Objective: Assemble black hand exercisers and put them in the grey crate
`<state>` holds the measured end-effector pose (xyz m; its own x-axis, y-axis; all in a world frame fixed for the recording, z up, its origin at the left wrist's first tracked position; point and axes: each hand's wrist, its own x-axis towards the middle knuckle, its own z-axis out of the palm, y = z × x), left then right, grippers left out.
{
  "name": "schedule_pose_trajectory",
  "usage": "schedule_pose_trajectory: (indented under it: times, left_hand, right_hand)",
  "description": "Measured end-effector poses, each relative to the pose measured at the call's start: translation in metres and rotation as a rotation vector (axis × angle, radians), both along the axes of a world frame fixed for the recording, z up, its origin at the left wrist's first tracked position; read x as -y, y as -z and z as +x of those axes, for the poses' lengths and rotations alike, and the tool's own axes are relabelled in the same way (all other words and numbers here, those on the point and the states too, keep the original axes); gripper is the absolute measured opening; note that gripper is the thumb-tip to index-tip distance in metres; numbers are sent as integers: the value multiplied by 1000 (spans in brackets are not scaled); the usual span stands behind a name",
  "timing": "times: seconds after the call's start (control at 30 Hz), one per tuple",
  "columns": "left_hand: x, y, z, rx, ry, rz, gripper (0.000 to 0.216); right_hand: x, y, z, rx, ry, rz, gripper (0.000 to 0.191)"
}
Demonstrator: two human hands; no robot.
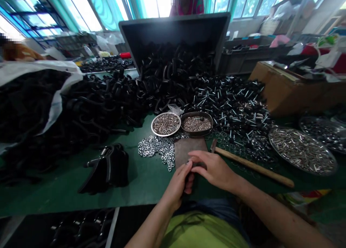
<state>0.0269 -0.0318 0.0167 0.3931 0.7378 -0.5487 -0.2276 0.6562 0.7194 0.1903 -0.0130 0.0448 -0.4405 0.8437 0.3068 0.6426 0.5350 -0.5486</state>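
My left hand (180, 185) is closed, thumb up, at the front edge of a flat metal plate (186, 147). A small dark bit shows at its thumb tip, too small to name. Curled over from the right, my right hand (217, 170) meets it with thumb and forefinger; what its fingers grip is hidden. A hammer (251, 165) with a wooden handle lies just right of my hands. Silver nuts (156, 149) are spread left of the plate. Behind it stand a round dish (165, 124) of small metal parts and an oval tin (197, 124) of tiny pieces.
Black curved parts (105, 103) are heaped at left, spilling from a tilted grey crate (175, 28). Black-headed bolts (227, 100) lie at back right. A large tray (302, 150) of metal pins and a cardboard box (286, 85) stand right. Several black parts (110, 168) stand at front left. A person (189, 3) is behind the crate.
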Motion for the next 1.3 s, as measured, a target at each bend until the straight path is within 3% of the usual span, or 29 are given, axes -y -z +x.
schedule_pose_trajectory:
  times: [0.07,0.13,0.23,0.37,0.5,0.6,0.73,0.87,1.03,1.1,1.23,1.3]
  left_hand:
    - [-1,1,-5,54,7,-84,43]
    - [-2,2,-8,118,-29,-154,44]
    - [-3,5,-11,192,-103,-196,44]
    - [-5,6,-9,269,-149,-213,53]
    - [-13,6,-9,313,-226,-276,42]
    - [-21,5,-12,420,-293,-346,29]
    - [-26,4,-10,528,-341,-299,28]
    - [-23,-1,-1,553,-348,-225,24]
    - [-16,-7,7,491,-442,-139,16]
    - [-15,-7,7,438,-478,-75,13]
    - [-12,-4,5,306,-497,81,14]
    - [-11,-3,5,287,-501,90,14]
  right_hand:
    - [-24,-4,24,56,59,-126,19]
    - [-54,-3,52,268,404,-107,16]
    - [-94,8,84,373,655,-89,20]
    - [-118,24,94,426,758,-85,24]
    - [-113,20,89,412,805,-34,25]
    - [-89,5,81,217,699,67,24]
    - [-37,-16,51,-189,302,35,18]
    - [3,-24,12,-151,50,65,18]
    - [13,-15,-17,-119,43,151,19]
    - [12,-10,-21,-159,125,31,16]
    - [9,-3,-21,-298,212,-415,24]
    - [11,-2,-21,-279,165,-344,21]
